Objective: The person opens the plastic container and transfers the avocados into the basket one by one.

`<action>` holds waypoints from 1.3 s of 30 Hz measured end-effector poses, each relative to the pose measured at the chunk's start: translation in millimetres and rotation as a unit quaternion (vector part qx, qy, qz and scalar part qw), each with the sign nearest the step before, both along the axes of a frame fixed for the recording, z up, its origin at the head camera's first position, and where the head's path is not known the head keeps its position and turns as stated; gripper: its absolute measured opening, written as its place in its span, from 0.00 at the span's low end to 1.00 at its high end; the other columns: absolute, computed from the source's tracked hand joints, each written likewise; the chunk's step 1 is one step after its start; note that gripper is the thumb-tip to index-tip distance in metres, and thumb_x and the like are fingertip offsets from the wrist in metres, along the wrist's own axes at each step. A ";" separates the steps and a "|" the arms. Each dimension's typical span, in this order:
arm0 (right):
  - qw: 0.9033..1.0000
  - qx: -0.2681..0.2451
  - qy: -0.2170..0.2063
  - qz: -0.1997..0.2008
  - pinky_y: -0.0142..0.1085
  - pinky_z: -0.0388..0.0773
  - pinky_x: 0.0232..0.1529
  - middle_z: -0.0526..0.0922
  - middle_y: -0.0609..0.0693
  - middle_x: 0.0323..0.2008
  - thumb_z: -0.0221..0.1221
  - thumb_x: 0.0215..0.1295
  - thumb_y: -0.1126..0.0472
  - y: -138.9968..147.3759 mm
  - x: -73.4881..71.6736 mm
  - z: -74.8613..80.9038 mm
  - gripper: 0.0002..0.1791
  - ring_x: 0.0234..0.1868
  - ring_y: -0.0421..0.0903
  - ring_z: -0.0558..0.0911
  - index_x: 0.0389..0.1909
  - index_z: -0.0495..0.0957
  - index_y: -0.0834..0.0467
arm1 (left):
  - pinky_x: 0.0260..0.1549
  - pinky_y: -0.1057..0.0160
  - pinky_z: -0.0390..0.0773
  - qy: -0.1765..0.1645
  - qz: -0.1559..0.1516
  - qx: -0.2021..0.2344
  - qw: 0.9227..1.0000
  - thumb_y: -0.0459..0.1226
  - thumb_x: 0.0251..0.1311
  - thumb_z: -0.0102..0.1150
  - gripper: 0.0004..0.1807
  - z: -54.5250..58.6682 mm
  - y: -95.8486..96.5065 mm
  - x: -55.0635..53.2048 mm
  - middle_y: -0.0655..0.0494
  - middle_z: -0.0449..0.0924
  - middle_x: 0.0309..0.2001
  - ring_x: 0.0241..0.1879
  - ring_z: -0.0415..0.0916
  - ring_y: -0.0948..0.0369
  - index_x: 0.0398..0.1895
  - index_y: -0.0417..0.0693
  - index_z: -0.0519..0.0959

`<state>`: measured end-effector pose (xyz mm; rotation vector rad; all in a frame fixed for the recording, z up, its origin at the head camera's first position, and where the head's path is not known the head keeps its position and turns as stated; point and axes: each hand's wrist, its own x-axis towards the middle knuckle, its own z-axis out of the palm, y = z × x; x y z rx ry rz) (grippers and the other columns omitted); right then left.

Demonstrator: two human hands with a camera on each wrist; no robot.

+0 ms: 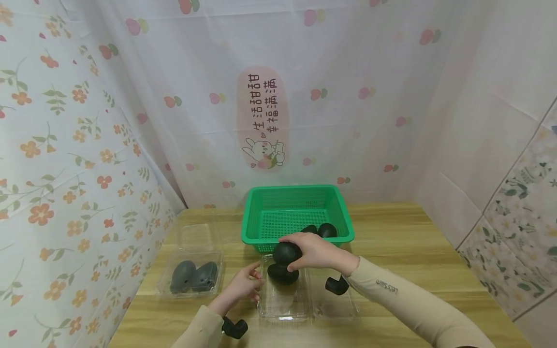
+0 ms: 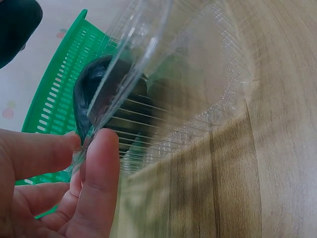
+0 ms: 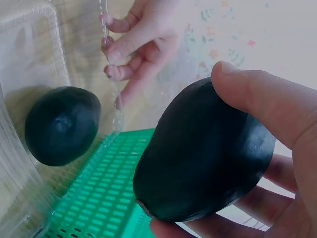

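My right hand (image 1: 315,251) grips a dark avocado (image 1: 286,253) between thumb and fingers, above an open clear plastic clamshell box (image 1: 285,307). In the right wrist view the held avocado (image 3: 203,158) shows its stem end toward the lower left. A second avocado (image 1: 283,275) lies inside the box, toward its far end. At the box's left side, my left hand (image 1: 243,285) pinches the rim between thumb and finger, as the left wrist view shows of the plastic edge (image 2: 94,126). The box's lid (image 1: 334,309) lies folded out to the right.
Behind the box stands a green plastic basket (image 1: 249,217) with two avocados (image 1: 327,230) at its near right corner. To the left, another clear clamshell box (image 1: 163,285) holds two avocados (image 1: 183,275). Patterned curtains (image 1: 348,121) surround the wooden table (image 1: 404,270).
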<state>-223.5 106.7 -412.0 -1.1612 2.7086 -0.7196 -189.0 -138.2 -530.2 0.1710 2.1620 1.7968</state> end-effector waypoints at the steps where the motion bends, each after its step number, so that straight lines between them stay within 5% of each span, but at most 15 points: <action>1: 1.000 -0.002 0.000 -0.002 0.38 0.79 0.45 0.76 0.50 0.58 0.71 0.53 0.52 -0.3 -1.4 0.4 0.37 0.52 0.47 0.78 0.65 0.71 0.54 | 0.15 0.67 0.76 0.000 0.002 0.001 1.000 0.23 0.59 0.56 0.37 -0.3 0.1 -0.2 0.48 0.67 0.37 0.22 0.69 0.60 0.70 0.25 0.52; 16: 0.999 -0.020 0.010 -0.029 0.42 0.76 0.52 0.75 0.50 0.60 0.71 0.53 0.50 0.4 -29.0 2.1 0.39 0.58 0.48 0.75 0.66 0.70 0.54 | 0.15 0.66 0.78 0.009 -0.002 -0.007 1.000 0.23 0.60 0.56 0.37 -0.7 -1.1 -1.0 0.48 0.67 0.37 0.23 0.68 0.60 0.71 0.27 0.52; 39: 0.998 -0.030 -0.001 -0.054 0.41 0.77 0.47 0.76 0.50 0.59 0.71 0.54 0.49 -3.1 -60.2 6.0 0.39 0.53 0.46 0.77 0.67 0.68 0.52 | 0.15 0.67 0.77 0.011 -0.012 -0.006 1.000 0.23 0.59 0.56 0.36 -3.0 -1.4 -2.6 0.49 0.67 0.37 0.20 0.68 0.62 0.70 0.25 0.53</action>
